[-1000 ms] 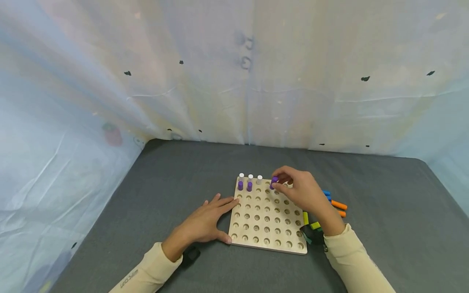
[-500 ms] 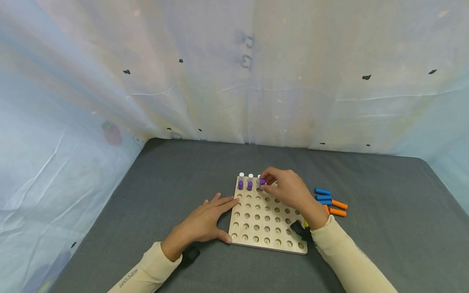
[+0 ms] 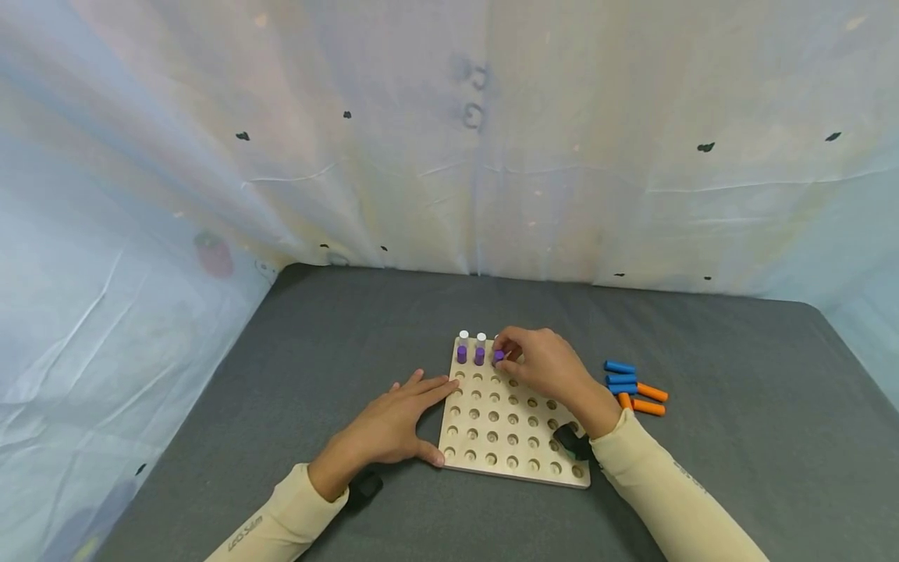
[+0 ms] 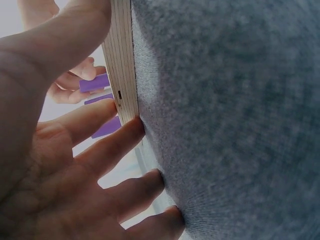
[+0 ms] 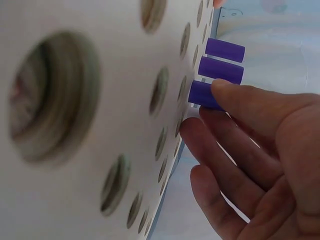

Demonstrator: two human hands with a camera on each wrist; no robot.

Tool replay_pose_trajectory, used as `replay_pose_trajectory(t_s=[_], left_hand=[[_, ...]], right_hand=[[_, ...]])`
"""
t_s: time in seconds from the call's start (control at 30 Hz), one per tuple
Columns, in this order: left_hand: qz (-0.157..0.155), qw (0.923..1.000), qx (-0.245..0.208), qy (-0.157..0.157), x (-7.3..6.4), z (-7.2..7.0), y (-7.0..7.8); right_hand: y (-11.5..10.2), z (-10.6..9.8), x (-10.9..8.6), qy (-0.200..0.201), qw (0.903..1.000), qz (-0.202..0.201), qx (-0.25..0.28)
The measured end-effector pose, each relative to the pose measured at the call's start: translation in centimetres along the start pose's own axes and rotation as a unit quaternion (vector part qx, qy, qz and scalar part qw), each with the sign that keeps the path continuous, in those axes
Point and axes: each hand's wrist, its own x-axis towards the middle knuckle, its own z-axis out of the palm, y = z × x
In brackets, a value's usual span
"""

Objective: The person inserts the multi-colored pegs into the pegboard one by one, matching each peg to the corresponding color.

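A pale wooden pegboard [image 3: 482, 425] with rows of round holes lies on the dark cloth. My left hand [image 3: 389, 428] rests at its left side, fingers spread and touching the edge. At the far rows, my right hand [image 3: 551, 371] pinches a purple peg [image 3: 499, 356] between thumb and finger. In the right wrist view this purple peg [image 5: 202, 95] stands at the board's surface, lined up with two other purple pegs [image 5: 225, 50]. Behind them in the head view are white pegs [image 3: 481, 339]; part of that row is hidden by my right hand.
Right of the board lie loose blue pegs [image 3: 620, 367] and orange pegs [image 3: 649, 407], close to my right forearm. A dark strap-mounted device [image 3: 572, 442] at my right wrist overlaps the board's right side. A pale curtain [image 3: 548, 156] hangs behind the table.
My right hand has moved left with the purple peg and lowered it in line with the two other purple pegs. The left hand has stayed in place.
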Motion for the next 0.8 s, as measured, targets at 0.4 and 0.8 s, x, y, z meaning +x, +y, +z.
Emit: replay_pose_trajectory(t_s=[0.4,0.8], left_hand=[[-0.004,1.0000,-0.002,0.000,0.0,0.0,0.0],[-0.004,1.0000,0.002,0.006,0.0,-0.1,0.1]], right_hand=[[-0.1,-1.1,-1.0,-0.025,0.9996,0.001,0.012],[4.4,-5.5,-6.6,0.027,0.9995,0.013,-0.007]])
